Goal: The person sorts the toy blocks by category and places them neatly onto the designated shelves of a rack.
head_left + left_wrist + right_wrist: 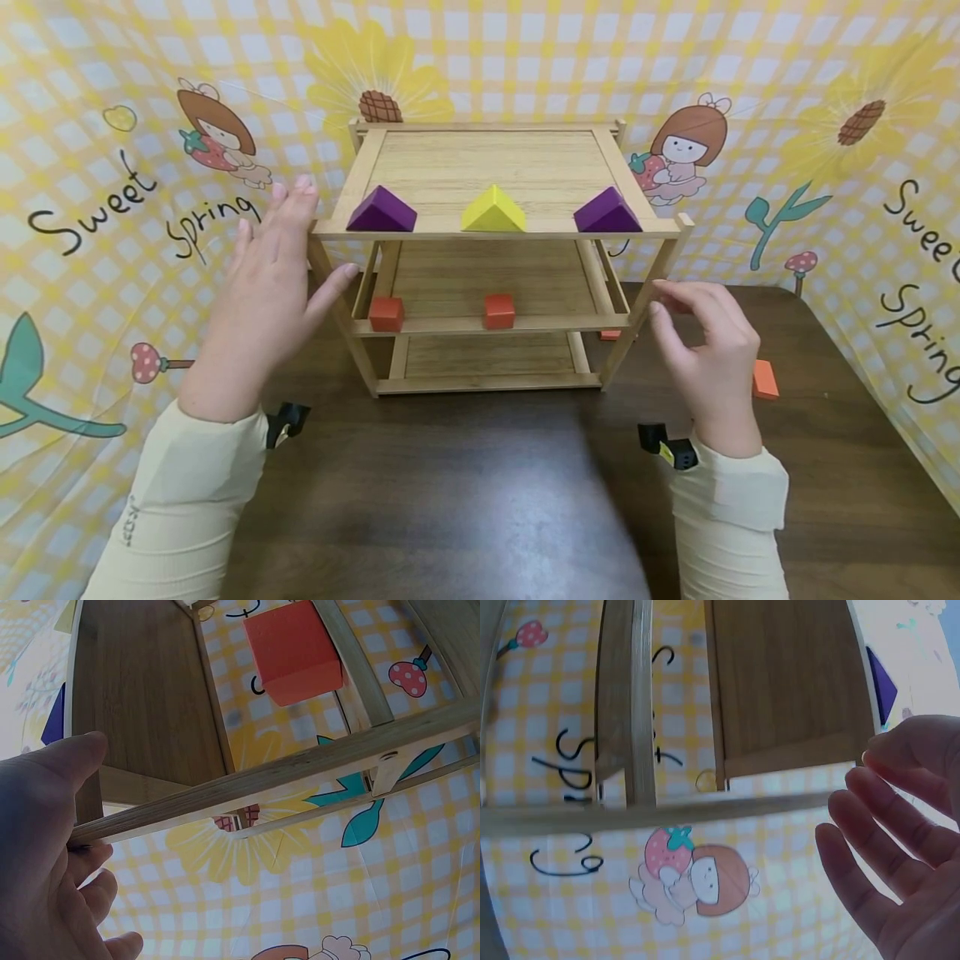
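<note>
Three-tier wooden rack (491, 158) stands upright on the desk (420, 483). Left hand (262, 287) spread, thumb set apart, at left front post (361, 354); right hand (708, 354) loosely bent beside right front post (621, 353), contact unclear. Steadying likely wants even pressure, lest triangular prisms (493, 212) or red cubes (387, 315) slide. Open front faces the hands; long axis left-right.

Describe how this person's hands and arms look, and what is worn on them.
The left hand and right hand are bare, without gloves. The left sleeve and right sleeve are cream and reach the wrists, with wide cuffs; the left one carries small dark lettering. A small black device shows at each wrist; the right one has a yellow patch.
</note>
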A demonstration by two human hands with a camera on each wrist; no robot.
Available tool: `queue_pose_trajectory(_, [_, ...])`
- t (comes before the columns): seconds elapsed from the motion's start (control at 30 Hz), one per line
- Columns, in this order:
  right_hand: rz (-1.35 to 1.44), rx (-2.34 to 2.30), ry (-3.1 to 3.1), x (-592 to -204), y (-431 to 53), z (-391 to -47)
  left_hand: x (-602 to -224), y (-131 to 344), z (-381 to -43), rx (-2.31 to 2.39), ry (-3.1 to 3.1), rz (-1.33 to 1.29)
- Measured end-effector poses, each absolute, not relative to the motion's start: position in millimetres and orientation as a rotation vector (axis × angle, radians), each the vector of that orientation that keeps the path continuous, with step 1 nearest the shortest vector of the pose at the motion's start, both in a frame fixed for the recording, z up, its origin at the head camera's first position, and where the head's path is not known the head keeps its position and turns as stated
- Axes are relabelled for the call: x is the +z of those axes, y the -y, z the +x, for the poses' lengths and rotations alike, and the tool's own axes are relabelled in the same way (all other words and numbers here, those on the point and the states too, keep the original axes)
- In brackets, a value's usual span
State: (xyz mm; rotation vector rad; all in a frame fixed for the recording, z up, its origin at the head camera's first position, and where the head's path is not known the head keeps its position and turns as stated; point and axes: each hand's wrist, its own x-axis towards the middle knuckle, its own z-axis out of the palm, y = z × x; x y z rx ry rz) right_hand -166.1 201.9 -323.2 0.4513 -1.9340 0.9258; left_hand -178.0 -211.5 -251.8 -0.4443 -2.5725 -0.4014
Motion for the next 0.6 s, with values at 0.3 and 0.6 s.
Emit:
queue_pose_trajectory(0.3, [0.327, 0.904, 1.940, -329, -227, -177, -252, 212, -177, -0.400, 2.568, -0.450])
queue_pose_trajectory(0.6, [0.215, 0.888, 2.029, -338, -256, -189, -251, 212, -177, -0.397, 2.564, -0.455])
